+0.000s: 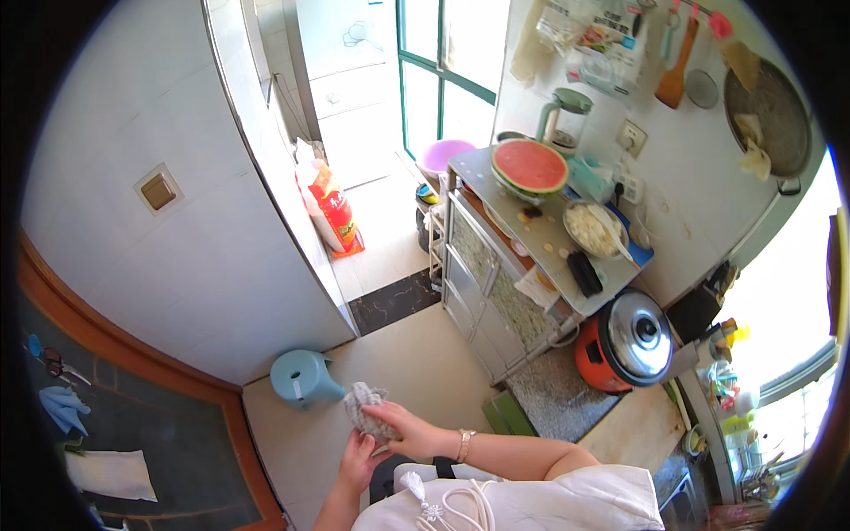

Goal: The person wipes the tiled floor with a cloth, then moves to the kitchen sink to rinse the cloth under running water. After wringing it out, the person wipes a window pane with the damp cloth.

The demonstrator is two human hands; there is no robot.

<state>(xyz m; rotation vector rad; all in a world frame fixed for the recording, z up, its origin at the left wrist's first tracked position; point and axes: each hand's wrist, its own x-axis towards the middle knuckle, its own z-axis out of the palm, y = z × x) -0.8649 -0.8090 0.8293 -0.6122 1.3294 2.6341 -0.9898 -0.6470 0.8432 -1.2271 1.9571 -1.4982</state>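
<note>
A crumpled grey cloth [364, 410] is held between both hands in front of the body, above the floor. My right hand [410, 433], with a band at the wrist, presses on the cloth from the right, fingers over its top. From below, my left hand [362, 458] grips its lower edge with thumb and fingers. Part of the cloth is hidden behind the fingers. Just beyond it on the floor stands a light blue plastic stool [302, 378].
A metal cabinet [475, 292] on the right carries a cut watermelon [530, 166] and a bowl of white food [593, 229]. Nearer stands an orange rice cooker [607, 345] on the counter. A red and white sack [335, 209] leans beyond the doorway; a wood-framed glass panel [166, 425] is at left.
</note>
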